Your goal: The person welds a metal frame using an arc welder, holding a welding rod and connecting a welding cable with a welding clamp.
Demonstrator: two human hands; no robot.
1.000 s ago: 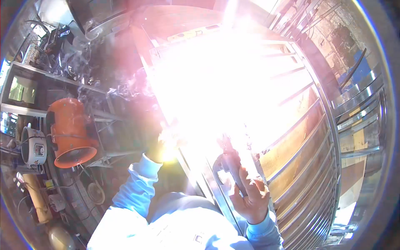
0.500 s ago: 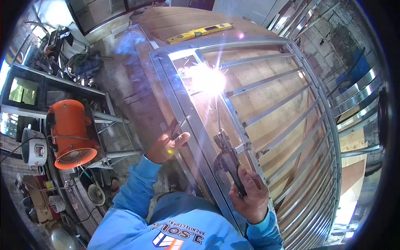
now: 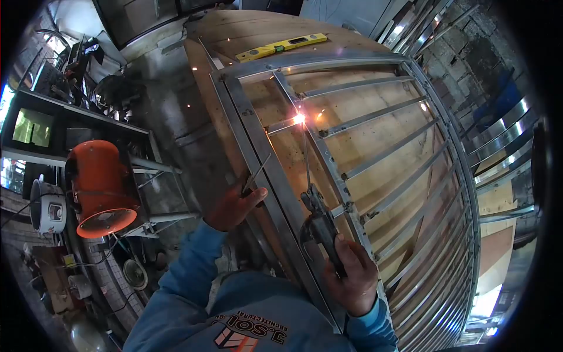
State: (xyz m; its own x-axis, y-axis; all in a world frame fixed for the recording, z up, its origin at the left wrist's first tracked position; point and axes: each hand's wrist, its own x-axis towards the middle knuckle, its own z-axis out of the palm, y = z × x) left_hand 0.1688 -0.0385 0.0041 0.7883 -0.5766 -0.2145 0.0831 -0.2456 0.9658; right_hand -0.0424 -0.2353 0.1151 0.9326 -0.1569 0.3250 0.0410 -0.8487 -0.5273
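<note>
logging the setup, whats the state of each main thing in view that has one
Black-handled electrode holder: held in right grip
Slim grey welding rod: fixed in holder, tip at a bright glow
Silver slatted metal frame: lying on brown wooden surface, one joint glowing
Thin grey metal stick: in left grip
Yellow spirit level: lying on the wood
Orange drum-shaped blower: on or off, cannot tell

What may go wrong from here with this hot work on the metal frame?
Hot sparks might scorch the wooden board lying beneath the metal frame.
The left grip is bare and near the frame, so spatter could burn it.
The thin welding rod reaches out from the holder in the right grip, so a small wobble may make the glowing tip stray.
</note>
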